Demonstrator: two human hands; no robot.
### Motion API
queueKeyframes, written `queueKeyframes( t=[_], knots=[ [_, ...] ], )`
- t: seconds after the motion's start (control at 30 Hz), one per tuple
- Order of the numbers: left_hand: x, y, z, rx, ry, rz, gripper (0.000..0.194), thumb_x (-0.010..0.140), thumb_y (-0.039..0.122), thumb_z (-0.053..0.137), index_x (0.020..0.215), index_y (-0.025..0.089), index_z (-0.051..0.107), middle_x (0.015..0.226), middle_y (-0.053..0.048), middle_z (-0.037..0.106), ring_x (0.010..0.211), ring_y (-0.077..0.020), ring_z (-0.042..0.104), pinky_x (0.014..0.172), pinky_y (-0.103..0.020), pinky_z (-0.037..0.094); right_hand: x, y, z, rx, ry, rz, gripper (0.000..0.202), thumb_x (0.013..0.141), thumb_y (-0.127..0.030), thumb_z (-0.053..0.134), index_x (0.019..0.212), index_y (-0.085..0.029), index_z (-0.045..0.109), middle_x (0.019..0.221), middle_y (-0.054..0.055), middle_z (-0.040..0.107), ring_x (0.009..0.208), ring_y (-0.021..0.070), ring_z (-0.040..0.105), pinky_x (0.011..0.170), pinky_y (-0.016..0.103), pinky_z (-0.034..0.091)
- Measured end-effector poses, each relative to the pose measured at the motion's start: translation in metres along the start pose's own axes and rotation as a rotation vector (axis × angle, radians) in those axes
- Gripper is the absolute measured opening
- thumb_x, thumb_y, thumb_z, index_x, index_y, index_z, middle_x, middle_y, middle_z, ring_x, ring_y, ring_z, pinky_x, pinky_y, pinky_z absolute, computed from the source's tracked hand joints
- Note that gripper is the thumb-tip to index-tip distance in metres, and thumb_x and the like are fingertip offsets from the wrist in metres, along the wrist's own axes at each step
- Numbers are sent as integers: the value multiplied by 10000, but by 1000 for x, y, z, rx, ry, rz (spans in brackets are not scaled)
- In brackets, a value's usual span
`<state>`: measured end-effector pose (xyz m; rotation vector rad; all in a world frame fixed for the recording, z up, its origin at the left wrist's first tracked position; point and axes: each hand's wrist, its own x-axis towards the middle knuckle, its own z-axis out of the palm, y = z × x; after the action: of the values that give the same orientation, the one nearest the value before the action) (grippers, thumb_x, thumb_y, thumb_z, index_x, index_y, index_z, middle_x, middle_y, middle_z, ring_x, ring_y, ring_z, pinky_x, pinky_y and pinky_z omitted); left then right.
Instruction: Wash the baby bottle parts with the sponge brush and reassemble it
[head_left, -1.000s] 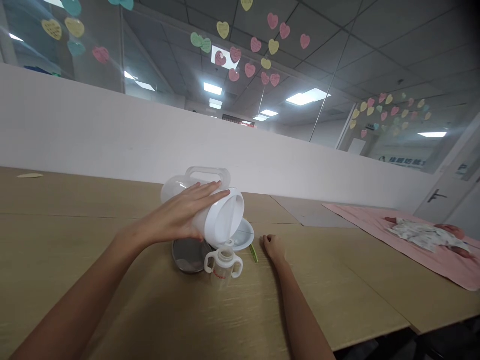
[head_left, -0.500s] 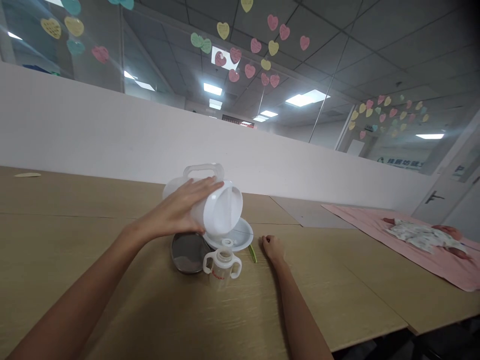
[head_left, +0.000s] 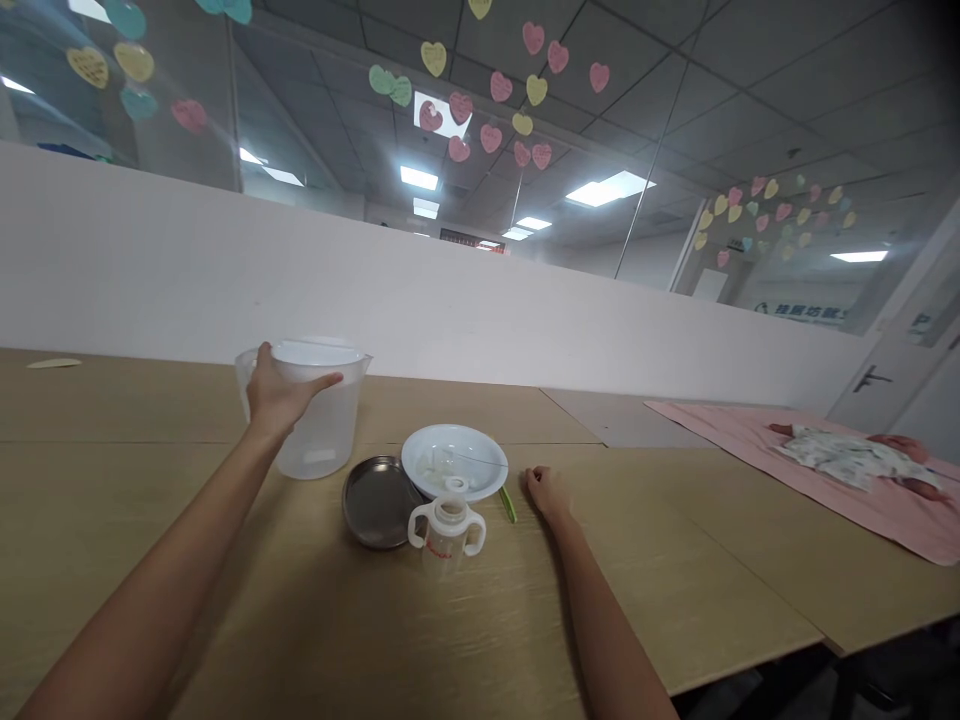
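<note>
My left hand (head_left: 279, 396) grips the translucent white pitcher (head_left: 324, 430) near its handle, thumb stretched along the side below the rim. The pitcher stands upright at the left of the dishes. My right hand (head_left: 546, 490) rests on the table with its fingers curled in, nothing visible in them. Close to it lies a thin green tool (head_left: 508, 504), partly under the edge of a white bowl (head_left: 420, 440). Some clear and white pieces lie in the bowl. In front stands an uncapped baby bottle (head_left: 445, 540) with two white handles. A metal dish (head_left: 379, 503) touches the bowl's left side.
The wooden table (head_left: 300, 620) runs up to a low white wall (head_left: 420, 310) with glass above. On the right, a baby doll in patterned clothes (head_left: 836, 462) lies on a pink cloth (head_left: 720, 425). A flat pale piece (head_left: 54, 363) lies far left.
The pitcher was tilted over the bowl; my left hand has moved it left and set it upright on the table. My right hand stays where it was.
</note>
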<state>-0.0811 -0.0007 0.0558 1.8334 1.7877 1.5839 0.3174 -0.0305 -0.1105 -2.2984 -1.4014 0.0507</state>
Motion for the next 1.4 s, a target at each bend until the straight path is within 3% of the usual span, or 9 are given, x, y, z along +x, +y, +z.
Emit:
queueKeyframes(
  t=[0.23,0.4,0.53,0.67,0.73,0.83,1.03,1.2,1.4],
  knots=[
    [-2,-4,2,22,45,-79,1065,572,675,598,1329,68,158,1332,-196,348,1203,-352,357,943,-442,380,-1,0,-1,8,12,-21,406,860,-382,339,867,-157,676,899,121,667,816,197,611,606,240,374],
    [-2,-3,-2,118,-66,-5,1036,592,711,544,1313,77,155,1334,-182,345,1208,-376,347,943,-453,367,-1,-4,-2,23,29,-16,395,859,-385,358,849,-155,678,890,122,669,805,188,608,614,234,365],
    [0,2,-7,267,-159,-27,1114,593,753,480,1318,-5,105,1279,-282,391,1133,-429,419,842,-479,411,-2,-14,-7,57,71,-24,507,898,-422,243,834,-165,675,861,117,670,768,180,607,604,237,354],
    [-8,27,-27,565,-251,-67,1175,629,751,421,1348,13,-144,1117,-305,529,971,-455,531,698,-490,440,-8,-31,-15,83,132,-40,668,904,-478,103,802,-141,671,830,142,666,719,185,603,580,250,334],
    [-19,47,-39,722,-244,-43,1076,671,728,385,1373,84,-116,1008,-261,597,889,-440,570,633,-465,449,-13,-39,-18,89,163,-79,689,894,-511,112,734,-137,667,773,144,666,677,180,595,558,250,316],
    [-38,73,-41,720,-247,204,840,771,656,274,1400,157,27,992,-197,630,904,-414,571,650,-464,445,-20,-48,-18,81,213,-178,651,889,-522,173,653,-150,653,697,115,662,619,149,569,529,237,282],
    [-63,67,41,340,-625,574,445,867,415,259,1054,186,590,1005,-93,656,886,-256,597,732,-327,425,-24,-53,-9,52,331,-378,534,867,-504,323,562,-163,600,575,41,607,518,94,465,500,216,221],
    [-70,32,104,388,-784,682,463,891,356,208,736,185,610,777,-94,669,722,-220,606,643,-303,404,-19,-54,-2,143,404,-426,492,810,-535,416,504,-162,514,501,-3,522,476,76,364,493,209,209],
    [-76,19,126,418,-809,690,423,875,395,267,797,203,635,807,-106,683,814,-260,608,795,-400,361,-21,-63,-6,379,371,-412,438,721,-529,522,493,-175,402,480,-52,425,475,67,307,483,197,220]
  ],
)
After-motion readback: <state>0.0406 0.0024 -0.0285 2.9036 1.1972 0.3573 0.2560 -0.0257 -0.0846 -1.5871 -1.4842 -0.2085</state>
